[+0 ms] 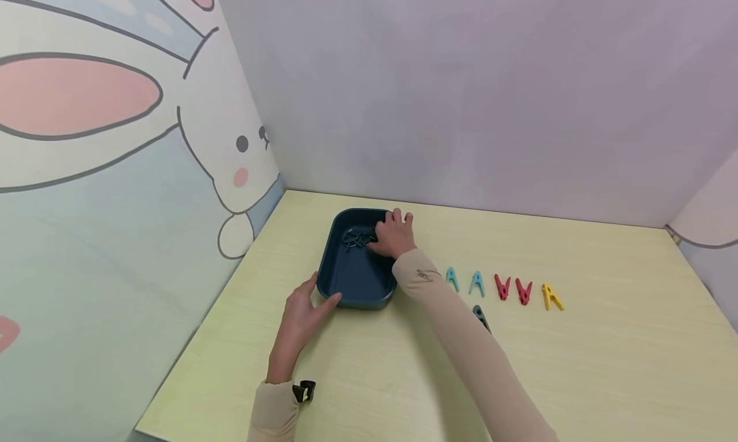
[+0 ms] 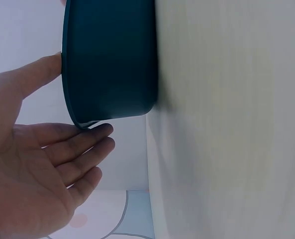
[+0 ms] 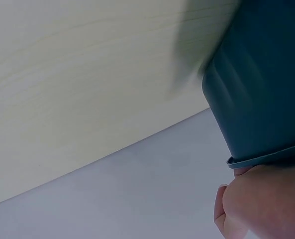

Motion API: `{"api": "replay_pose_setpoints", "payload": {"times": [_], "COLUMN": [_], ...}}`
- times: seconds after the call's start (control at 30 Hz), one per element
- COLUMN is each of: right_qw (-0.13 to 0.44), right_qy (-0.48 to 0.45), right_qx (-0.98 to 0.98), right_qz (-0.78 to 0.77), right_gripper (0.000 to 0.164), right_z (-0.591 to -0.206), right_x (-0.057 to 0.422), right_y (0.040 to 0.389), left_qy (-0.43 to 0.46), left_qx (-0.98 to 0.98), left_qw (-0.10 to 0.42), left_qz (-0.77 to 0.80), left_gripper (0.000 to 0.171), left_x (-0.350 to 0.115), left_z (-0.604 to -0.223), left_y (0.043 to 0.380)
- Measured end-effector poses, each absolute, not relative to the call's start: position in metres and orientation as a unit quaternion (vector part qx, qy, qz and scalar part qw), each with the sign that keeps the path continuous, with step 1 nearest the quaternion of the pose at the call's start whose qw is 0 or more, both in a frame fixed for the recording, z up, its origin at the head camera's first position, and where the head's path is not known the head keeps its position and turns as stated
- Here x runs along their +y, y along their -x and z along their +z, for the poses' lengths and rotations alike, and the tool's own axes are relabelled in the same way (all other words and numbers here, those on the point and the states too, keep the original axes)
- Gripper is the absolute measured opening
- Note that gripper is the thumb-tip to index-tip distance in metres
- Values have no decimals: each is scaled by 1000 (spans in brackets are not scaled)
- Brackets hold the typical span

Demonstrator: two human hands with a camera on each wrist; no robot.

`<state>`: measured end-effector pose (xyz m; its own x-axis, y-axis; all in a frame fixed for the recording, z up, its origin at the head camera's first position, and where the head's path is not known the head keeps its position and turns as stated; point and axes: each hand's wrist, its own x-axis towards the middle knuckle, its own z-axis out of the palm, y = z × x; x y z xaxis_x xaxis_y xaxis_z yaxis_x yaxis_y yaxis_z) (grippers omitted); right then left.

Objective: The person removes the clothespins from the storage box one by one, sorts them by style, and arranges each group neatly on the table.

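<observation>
A dark blue-green plastic bin (image 1: pixel 356 282) stands on the table, with several dark green clips (image 1: pixel 353 238) heaped toward its far end. My left hand (image 1: pixel 302 317) is spread around the bin's near left corner. In the left wrist view its thumb touches the rim and its fingers, nearly straight, lie along the corner. My right hand (image 1: pixel 394 236) reaches over the far right rim, thumb inside beside the clips and other fingers at the rim. I cannot tell whether it pinches anything; its palm side is hidden.
Right of the bin, two light blue clothespins (image 1: pixel 477 283), two red clothespins (image 1: pixel 523 291) and a yellow clothespin (image 1: pixel 551 296) form a row. A dark green clothespin (image 1: pixel 481 316) is partly covered by the right sleeve (image 1: pixel 467 333). A wall (image 1: pixel 461 109) stands behind the table (image 1: pixel 605 339).
</observation>
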<state>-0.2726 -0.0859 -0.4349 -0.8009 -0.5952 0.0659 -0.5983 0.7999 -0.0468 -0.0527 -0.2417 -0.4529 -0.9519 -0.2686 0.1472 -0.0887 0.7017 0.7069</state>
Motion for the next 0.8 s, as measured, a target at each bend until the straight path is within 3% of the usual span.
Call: {"api": "replay_pose_setpoints", "payload": {"times": [0.8], "right_qw": [-48], "right_qy": [-326], "right_qx": [-943], "right_qz": [50], "right_gripper": [39], "right_z": [-431], "right_x": [-83], "right_y": [286], "left_qy": [-105], "left_qx": [-919], "left_qw": [123], "left_qz": [-359], "left_gripper": [78], "left_x": [-236], "left_z": [-455], "left_y": [55]}}
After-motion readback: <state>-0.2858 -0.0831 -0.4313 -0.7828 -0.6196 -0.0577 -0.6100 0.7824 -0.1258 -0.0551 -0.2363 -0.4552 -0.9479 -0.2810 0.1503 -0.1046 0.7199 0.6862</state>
